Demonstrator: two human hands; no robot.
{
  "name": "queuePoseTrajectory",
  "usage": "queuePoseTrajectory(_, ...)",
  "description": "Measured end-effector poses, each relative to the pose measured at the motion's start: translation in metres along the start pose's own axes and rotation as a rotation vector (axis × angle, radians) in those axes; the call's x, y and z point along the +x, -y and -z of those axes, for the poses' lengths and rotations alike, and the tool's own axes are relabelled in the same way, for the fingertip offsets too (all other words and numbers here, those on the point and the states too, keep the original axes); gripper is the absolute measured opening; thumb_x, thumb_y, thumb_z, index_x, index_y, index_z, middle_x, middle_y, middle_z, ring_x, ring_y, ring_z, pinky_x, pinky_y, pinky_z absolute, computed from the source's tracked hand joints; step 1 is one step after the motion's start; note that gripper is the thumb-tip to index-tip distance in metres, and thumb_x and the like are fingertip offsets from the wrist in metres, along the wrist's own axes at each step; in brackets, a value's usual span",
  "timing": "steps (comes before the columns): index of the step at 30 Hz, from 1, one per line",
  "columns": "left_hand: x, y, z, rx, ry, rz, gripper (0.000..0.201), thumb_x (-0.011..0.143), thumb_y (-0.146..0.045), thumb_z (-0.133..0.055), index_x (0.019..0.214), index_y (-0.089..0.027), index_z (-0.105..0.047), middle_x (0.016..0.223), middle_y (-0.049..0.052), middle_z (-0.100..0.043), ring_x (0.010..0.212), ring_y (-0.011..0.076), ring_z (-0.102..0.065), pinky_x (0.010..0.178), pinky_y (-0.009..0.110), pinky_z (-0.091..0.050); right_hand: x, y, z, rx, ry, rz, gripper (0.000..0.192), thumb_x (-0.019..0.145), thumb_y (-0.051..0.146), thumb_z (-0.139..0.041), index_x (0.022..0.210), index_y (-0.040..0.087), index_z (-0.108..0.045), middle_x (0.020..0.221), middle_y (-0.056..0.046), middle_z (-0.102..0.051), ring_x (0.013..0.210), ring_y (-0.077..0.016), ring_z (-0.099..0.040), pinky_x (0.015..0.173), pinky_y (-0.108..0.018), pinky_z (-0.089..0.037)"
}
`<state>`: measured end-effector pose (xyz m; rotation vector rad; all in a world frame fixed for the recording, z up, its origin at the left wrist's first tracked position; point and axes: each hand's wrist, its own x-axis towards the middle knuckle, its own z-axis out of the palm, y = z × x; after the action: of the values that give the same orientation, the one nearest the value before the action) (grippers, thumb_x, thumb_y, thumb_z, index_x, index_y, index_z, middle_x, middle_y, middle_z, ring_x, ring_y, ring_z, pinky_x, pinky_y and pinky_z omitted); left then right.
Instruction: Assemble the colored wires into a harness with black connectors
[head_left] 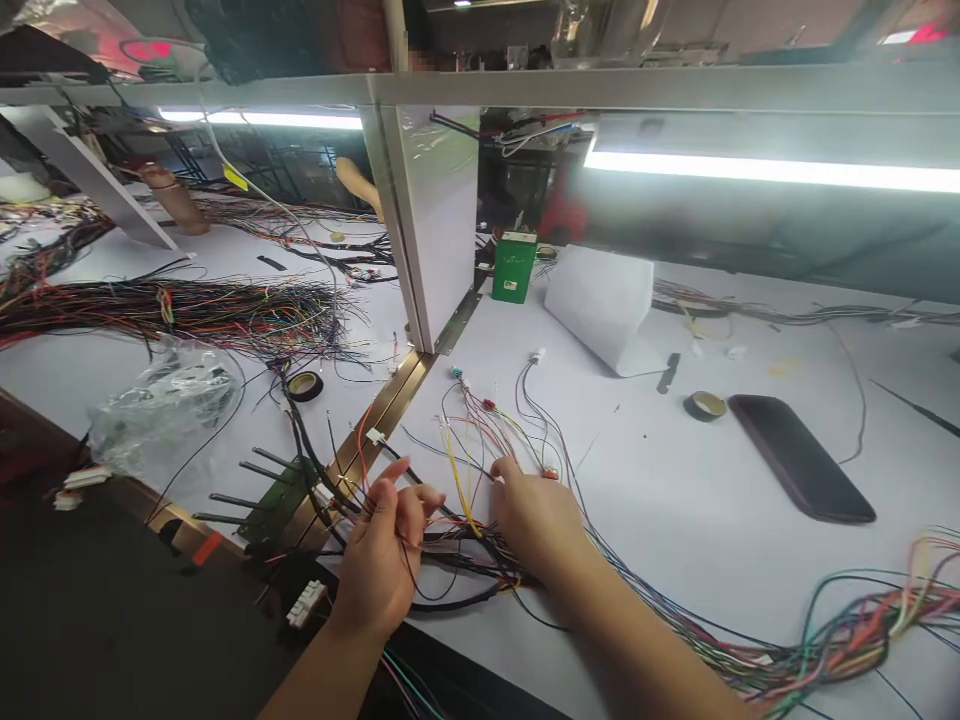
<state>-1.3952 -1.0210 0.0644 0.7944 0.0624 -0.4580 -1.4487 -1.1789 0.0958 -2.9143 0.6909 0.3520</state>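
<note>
A wire harness (487,430) of thin coloured wires with small connectors fans out over the white table (675,480). My left hand (382,560) is raised palm-up near the front edge, with thin black wires running across its fingers. My right hand (536,520) lies knuckles-up on the bundle, fingertips pinching wires near a yellow wire (459,485). From under my right wrist a thick multicoloured bundle (840,640) trails off to the right edge. A white connector (305,603) lies below my left hand.
A dark phone (799,455), a tape roll (705,405), folded white paper (604,300) and a green box (514,266) lie beyond. A metal upright (420,230) divides the bench. Left of it are a wire mass (187,310), a tape roll (305,385), a plastic bag (161,410) and another person's hand (176,200).
</note>
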Motion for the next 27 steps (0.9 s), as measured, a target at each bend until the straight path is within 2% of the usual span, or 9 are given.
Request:
queuePoseTrajectory(4, 0.004, 0.0, 0.001, -0.046, 0.041, 0.037, 0.025, 0.091, -0.038, -0.054, 0.111, -0.024, -0.059, 0.048, -0.007, -0.034, 0.05, 0.0101, -0.04, 0.053, 0.023, -0.039, 0.002, -0.004, -0.003, 0.016, -0.029, 0.043, 0.027, 0.093, 0.023, -0.033, 0.112, 0.024, -0.053, 0.071, -0.008, -0.071, 0.068, -0.027, -0.068, 0.059, -0.032, -0.042)
queuePoseTrajectory(8, 0.004, -0.001, 0.001, -0.007, 0.074, 0.048, 0.025, 0.092, -0.04, -0.051, 0.108, -0.022, -0.06, 0.047, -0.008, -0.032, 0.047, 0.0093, -0.039, 0.05, 0.022, -0.037, 0.0, -0.006, -0.004, 0.036, -0.086, 0.072, 0.026, 0.091, 0.023, -0.036, 0.109, 0.024, -0.056, 0.07, -0.006, -0.071, 0.066, -0.026, -0.067, 0.057, -0.031, -0.039)
queuePoseTrajectory(12, -0.002, -0.003, -0.001, 0.103, 0.158, -0.048, 0.03, 0.094, -0.048, -0.044, 0.111, -0.027, -0.058, 0.052, -0.007, -0.042, 0.038, 0.0072, -0.034, 0.043, 0.022, -0.034, -0.003, -0.007, -0.001, 0.108, -0.113, 0.081, 0.025, 0.093, 0.031, -0.037, 0.106, 0.025, -0.058, 0.069, -0.004, -0.07, 0.066, -0.0238, -0.066, 0.056, -0.029, -0.034)
queuePoseTrajectory(17, -0.018, -0.017, -0.004, 0.304, 0.347, -0.309, 0.024, 0.092, -0.042, -0.05, 0.107, -0.028, -0.062, 0.061, -0.001, -0.056, 0.054, 0.0125, -0.051, 0.059, 0.029, -0.045, 0.001, -0.012, -0.001, 0.229, -0.099, 0.077, 0.024, 0.092, 0.034, -0.042, 0.104, 0.025, -0.061, 0.065, -0.002, -0.066, 0.067, -0.0217, -0.062, 0.056, -0.028, -0.031)
queuePoseTrajectory(20, -0.035, -0.032, -0.005, 0.522, 0.377, -0.263, 0.024, 0.092, -0.041, -0.05, 0.102, -0.024, -0.065, 0.059, 0.0, -0.054, 0.057, 0.0133, -0.05, 0.06, 0.029, -0.044, -0.006, -0.019, 0.005, 0.452, -0.192, 0.105, 0.02, 0.093, 0.036, -0.045, 0.096, 0.025, -0.061, 0.058, 0.002, -0.059, 0.058, -0.0165, -0.054, 0.056, -0.028, -0.032)
queuePoseTrajectory(22, -0.049, -0.041, -0.008, 0.706, 0.353, -0.124, 0.023, 0.089, -0.04, -0.055, 0.096, -0.023, -0.069, 0.06, 0.0, -0.053, 0.056, 0.0126, -0.048, 0.057, 0.026, -0.042, -0.022, -0.02, 0.019, 0.712, -0.307, 0.217, 0.025, 0.095, 0.042, -0.041, 0.1, 0.024, -0.057, 0.059, 0.003, -0.055, 0.055, -0.014, -0.05, 0.056, -0.027, -0.037)
queuePoseTrajectory(24, -0.061, -0.045, -0.013, 0.787, 0.34, 0.008, 0.019, 0.081, -0.04, -0.066, 0.084, -0.022, -0.072, 0.061, 0.002, -0.055, 0.055, 0.0127, -0.047, 0.053, 0.025, -0.039, -0.047, -0.015, 0.038, 0.948, -0.362, 0.474, 0.036, 0.097, 0.05, -0.033, 0.116, 0.024, -0.051, 0.076, -0.001, -0.06, 0.069, -0.0149, -0.056, 0.066, -0.029, -0.047)
queuePoseTrajectory(26, -0.073, -0.044, -0.019, 0.659, 0.261, 0.063, 0.019, 0.071, -0.042, -0.074, 0.072, -0.023, -0.072, 0.059, 0.003, -0.057, 0.055, 0.0155, -0.049, 0.049, 0.028, -0.039, -0.072, -0.005, 0.054, 1.006, -0.295, 0.799, 0.05, 0.096, 0.059, -0.029, 0.129, 0.025, -0.044, 0.109, -0.007, -0.061, 0.098, -0.0179, -0.059, 0.086, -0.033, -0.05)
queuePoseTrajectory(27, -0.078, -0.042, -0.021, 0.56, 0.201, 0.074, 0.02, 0.068, -0.044, -0.074, 0.067, -0.024, -0.071, 0.057, 0.003, -0.056, 0.055, 0.018, -0.051, 0.048, 0.03, -0.04, -0.083, 0.002, 0.059, 0.973, -0.26, 0.932, 0.051, 0.095, 0.06, -0.032, 0.13, 0.026, -0.044, 0.116, -0.007, -0.059, 0.105, -0.017, -0.057, 0.091, -0.03, -0.049)
